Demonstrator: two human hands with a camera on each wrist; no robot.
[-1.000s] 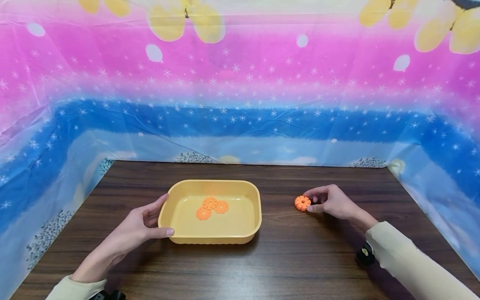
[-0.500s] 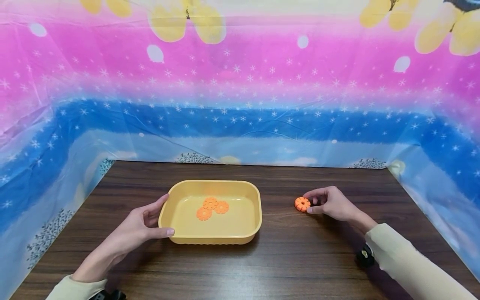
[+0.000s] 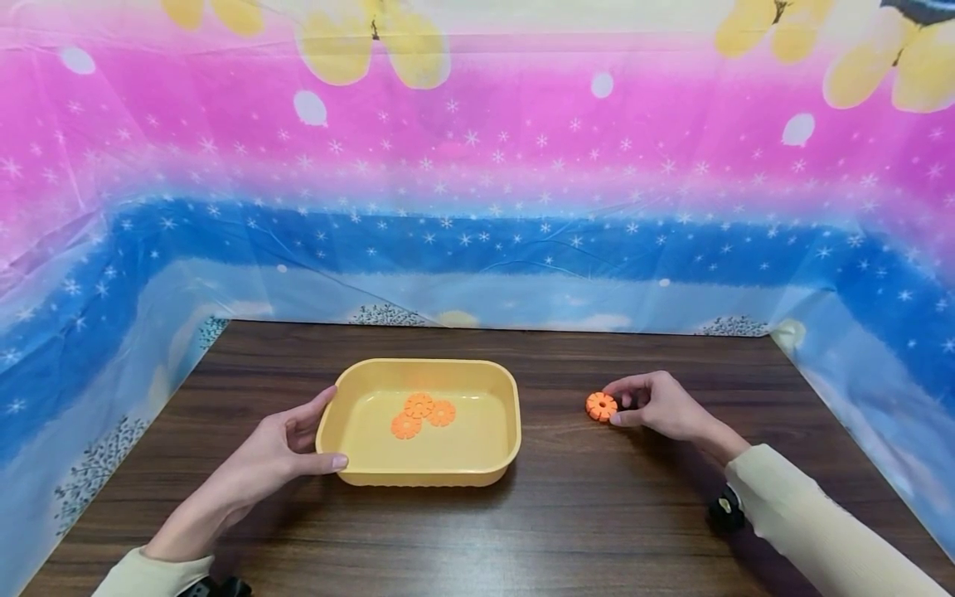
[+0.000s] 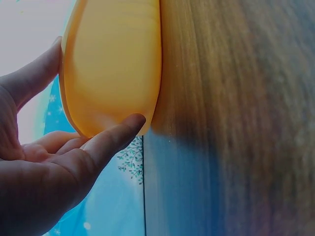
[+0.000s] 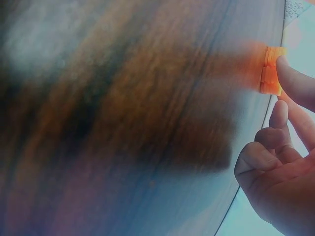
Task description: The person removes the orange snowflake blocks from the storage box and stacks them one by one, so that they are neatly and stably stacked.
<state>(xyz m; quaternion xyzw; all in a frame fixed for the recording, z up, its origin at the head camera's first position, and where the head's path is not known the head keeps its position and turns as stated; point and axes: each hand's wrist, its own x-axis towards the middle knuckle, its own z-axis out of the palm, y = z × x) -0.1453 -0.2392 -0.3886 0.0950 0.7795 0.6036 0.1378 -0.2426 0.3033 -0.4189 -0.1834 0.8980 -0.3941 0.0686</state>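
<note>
A yellow plastic tub (image 3: pixel 462 452) stands on the table, left of centre. My left hand (image 3: pixel 272 452) grips its left end, thumb at the front corner of the rim and fingers along the side. In the left wrist view, thumb and fingers span the tub wall (image 4: pixel 113 59). Three flat orange flower-shaped discs (image 3: pixel 419 405) lie overlapping inside. Right of the tub, my right hand (image 3: pixel 667 406) pinches a small stack of orange flower-shaped discs (image 3: pixel 600 406) between thumb and forefinger. Seen edge-on in the right wrist view, the layered stack (image 5: pixel 270 71) is right at the tabletop.
The dark wood-grain table (image 3: pixel 477 539) reaches back to a pink and blue snowflake-patterned cloth (image 3: pixel 477 166), which hangs behind it and along both sides. Bare tabletop lies between the tub and my right hand.
</note>
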